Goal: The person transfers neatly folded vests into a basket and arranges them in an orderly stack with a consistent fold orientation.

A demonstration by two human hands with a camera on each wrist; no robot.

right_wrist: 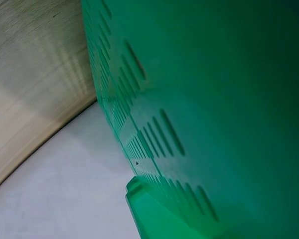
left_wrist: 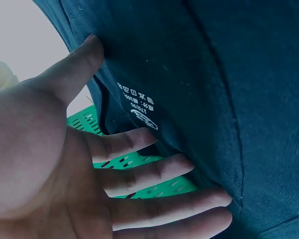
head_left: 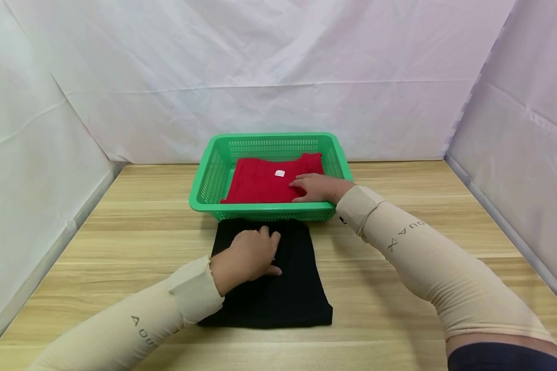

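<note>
A black top [head_left: 297, 293], laid flat, lies on the table in front of a green plastic basket [head_left: 269, 207]. My left hand [head_left: 248, 253] rests on its upper part, the fingers spread and fairly straight. In the left wrist view those fingertips [left_wrist: 219, 195] touch the dark cloth beside a white printed neck label [left_wrist: 143, 107]. A red top [head_left: 260, 184] with a small white tag [head_left: 280, 173] lies flat inside the basket. My right hand [head_left: 316, 187] reaches over the basket's front right rim and rests on the red cloth; the right wrist view shows only the slotted basket wall [right_wrist: 154, 129].
The wood-grain table [head_left: 134, 247] extends to both sides of the basket. White sheeting [head_left: 269, 62] hangs behind it and along the left and right sides. Pale sleeves [head_left: 422, 252] cover both forearms.
</note>
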